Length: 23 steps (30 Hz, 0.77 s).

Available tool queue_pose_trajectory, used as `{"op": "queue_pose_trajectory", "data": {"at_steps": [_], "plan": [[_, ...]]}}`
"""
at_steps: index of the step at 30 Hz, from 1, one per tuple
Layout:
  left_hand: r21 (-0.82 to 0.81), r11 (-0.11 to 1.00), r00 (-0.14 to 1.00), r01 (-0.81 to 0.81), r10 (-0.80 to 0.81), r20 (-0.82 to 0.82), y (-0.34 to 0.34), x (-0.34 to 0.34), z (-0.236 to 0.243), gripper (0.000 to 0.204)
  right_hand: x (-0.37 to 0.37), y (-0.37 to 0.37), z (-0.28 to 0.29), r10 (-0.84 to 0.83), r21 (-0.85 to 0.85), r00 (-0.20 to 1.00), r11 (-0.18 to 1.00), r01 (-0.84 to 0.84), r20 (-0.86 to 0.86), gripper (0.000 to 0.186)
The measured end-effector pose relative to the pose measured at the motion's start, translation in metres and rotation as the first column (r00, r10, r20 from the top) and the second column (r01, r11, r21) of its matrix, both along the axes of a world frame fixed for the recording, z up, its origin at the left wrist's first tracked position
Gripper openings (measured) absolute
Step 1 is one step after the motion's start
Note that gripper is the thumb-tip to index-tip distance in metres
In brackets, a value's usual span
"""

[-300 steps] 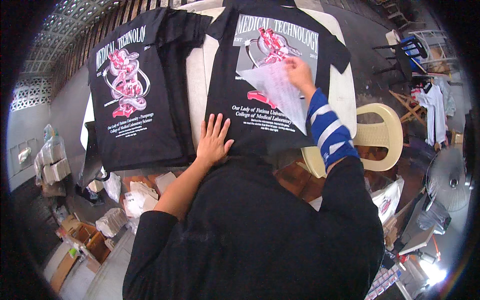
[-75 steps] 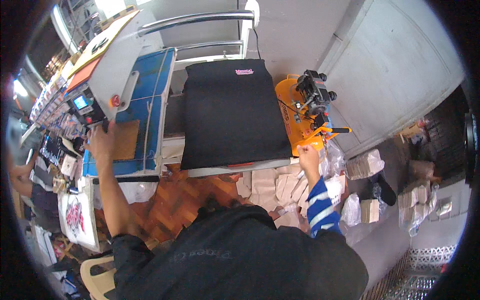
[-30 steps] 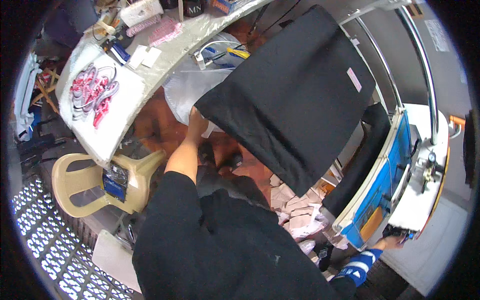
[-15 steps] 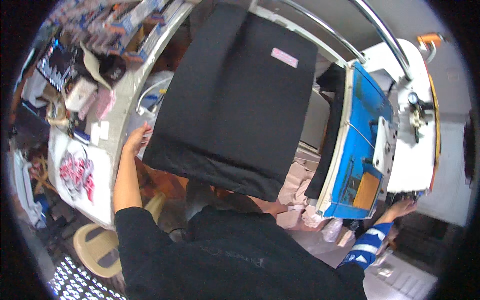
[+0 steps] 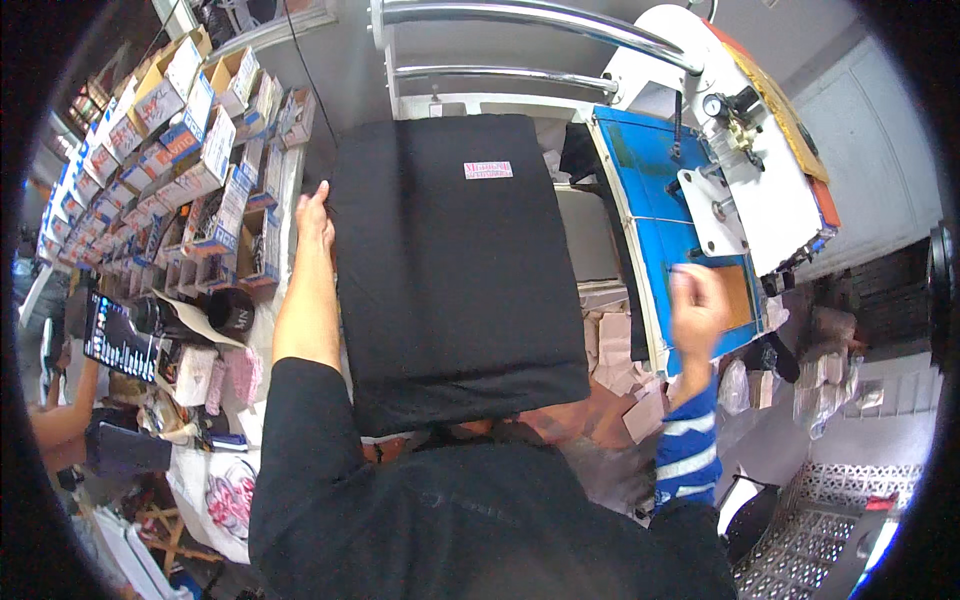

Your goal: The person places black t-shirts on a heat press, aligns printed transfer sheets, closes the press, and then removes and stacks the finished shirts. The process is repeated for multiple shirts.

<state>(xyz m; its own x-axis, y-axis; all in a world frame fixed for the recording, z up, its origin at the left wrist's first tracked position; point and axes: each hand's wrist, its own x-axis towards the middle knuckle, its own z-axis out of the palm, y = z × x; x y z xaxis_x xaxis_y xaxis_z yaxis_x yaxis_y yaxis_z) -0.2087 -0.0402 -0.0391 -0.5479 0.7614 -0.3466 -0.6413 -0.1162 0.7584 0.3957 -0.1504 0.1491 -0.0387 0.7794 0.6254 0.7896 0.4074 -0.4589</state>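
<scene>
A black cloth (image 5: pixel 450 280) lies over a padded rectangular board in front of me, with creases along its near edge. Near its far side sits a small pink-and-white printed patch (image 5: pixel 488 170). At the cloth's left edge is my left hand (image 5: pixel 317 218), thumb pointing up and fingers apart, holding nothing that I can see. My right hand (image 5: pixel 697 305) is raised in front of the blue plate (image 5: pixel 640 190) of a press machine, smeared by motion, so its fingers do not show clearly. A blue-and-white sleeve covers my right forearm.
Chrome rails (image 5: pixel 500 72) run behind the board. The white press housing (image 5: pixel 770 190) carries a gauge (image 5: pixel 713 104). Open cardboard boxes (image 5: pixel 180 140) are stacked at left, near a lit screen (image 5: pixel 118 338) and another person's arm (image 5: pixel 75 415). Brown paper pieces (image 5: pixel 612 350) lie beneath the press.
My right hand has come from the press's near right corner inward and up in front of the blue plate. The view has turned; my left hand stays by the cloth's left edge.
</scene>
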Motion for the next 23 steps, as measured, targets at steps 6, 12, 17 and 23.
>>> {"op": "queue_pose_trajectory", "data": {"at_steps": [6, 12, 17, 23], "plan": [[0.202, 0.895, 0.424, 0.399, 0.015, -0.906, -0.024, 0.110, 0.134, 0.026, -0.146, 0.067, 0.004, -0.033, -0.511, 0.634, 0.625, -0.591, -0.773, 0.044], [0.272, 0.226, 0.292, 0.935, -0.059, -0.955, -0.143, 0.241, 0.238, 0.036, -0.155, 0.078, 0.124, -0.051, -0.661, 0.848, 0.652, -0.372, -0.528, 0.033], [0.418, 0.631, 0.253, 0.653, 0.339, -0.906, -0.093, 0.337, 0.255, 0.037, -0.065, -0.085, 0.255, 0.748, -0.612, 0.636, 0.417, -0.672, -0.189, 0.032], [0.014, 0.178, 0.003, 0.984, 0.062, -0.998, -0.127, 0.463, 0.230, 0.052, 0.073, -0.260, 0.325, 0.610, -0.556, 0.791, 0.671, -0.491, 0.038, 0.042]]}}
